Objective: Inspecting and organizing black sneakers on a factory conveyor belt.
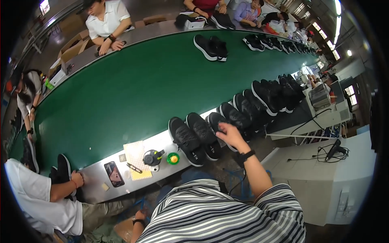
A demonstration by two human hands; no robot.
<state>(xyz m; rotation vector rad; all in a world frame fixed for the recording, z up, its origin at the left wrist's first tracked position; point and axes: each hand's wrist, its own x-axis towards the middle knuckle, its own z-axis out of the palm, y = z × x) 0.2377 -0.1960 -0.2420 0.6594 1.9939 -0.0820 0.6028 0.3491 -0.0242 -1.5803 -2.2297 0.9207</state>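
My right hand [230, 135] reaches forward, fingers spread, and lies on a black sneaker [216, 121], the third in a row of black sneakers [259, 101] lined up along the steel ledge [160, 139]. Two more black sneakers [187, 139] lie just left of the hand. A dark watch sits on that wrist. My left hand [139, 214] hangs low beside my striped shirt, below the ledge and next to a brown object [123, 229]. Its fingers are hidden.
A green conveyor belt [133, 89] carries pairs of black shoes [210, 46] at the far side. On the ledge lie a phone [114, 173], a paper pad [135, 156], a pen [133, 167], a dark bottle [153, 157] and a green cap [173, 158]. A co-worker's hand [77, 178] is at left. A white cabinet [324, 178] stands at right.
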